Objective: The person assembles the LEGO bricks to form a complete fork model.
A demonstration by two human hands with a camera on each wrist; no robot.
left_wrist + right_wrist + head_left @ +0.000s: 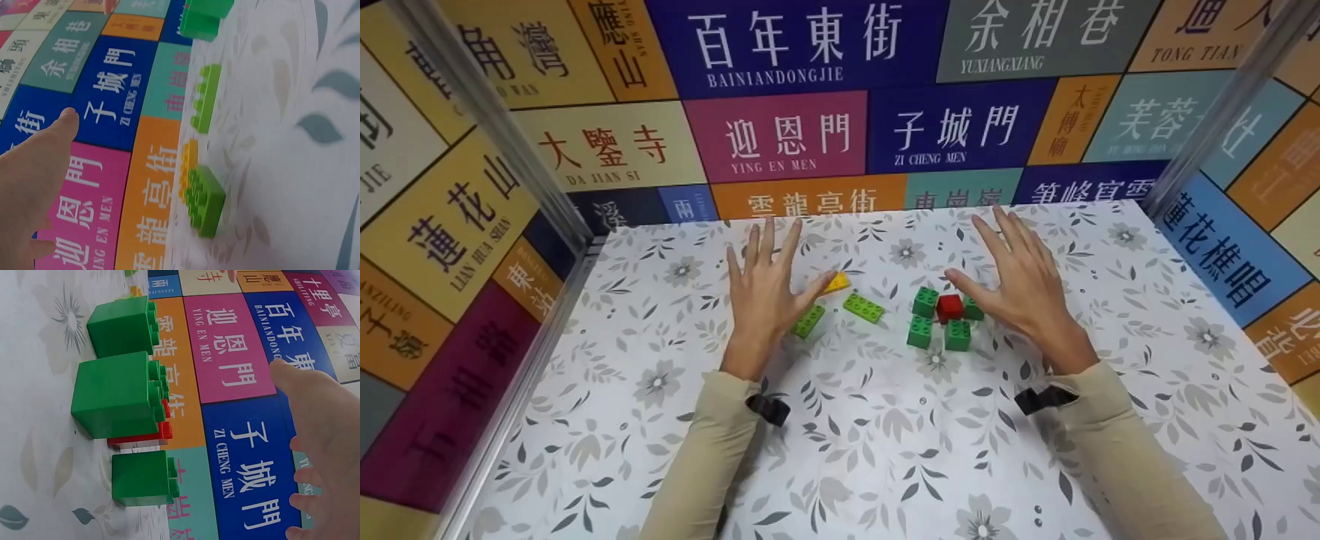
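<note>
My left hand (pixel 765 292) is held with fingers spread over the table, its thumb near a yellow brick (pixel 837 283) and a lime green brick (pixel 808 321). Another lime green brick (pixel 863 307) lies to the right of these. My right hand (pixel 1024 289) is also spread, holding nothing, just right of a cluster of blocks. In that cluster a red block (pixel 949 308) sits among several dark green blocks (pixel 919 331), one partly covered by the right thumb. The right wrist view shows dark green blocks (pixel 115 396) standing with the red block (pixel 140 439) partly hidden behind.
A white table (pixel 840 450) with a grey leaf and flower print carries everything. Behind it rises a wall (pixel 780 135) of coloured panels with Chinese lettering. Metal posts (pixel 521 112) stand at the table's far corners. Each wrist wears a black strap (pixel 769 409).
</note>
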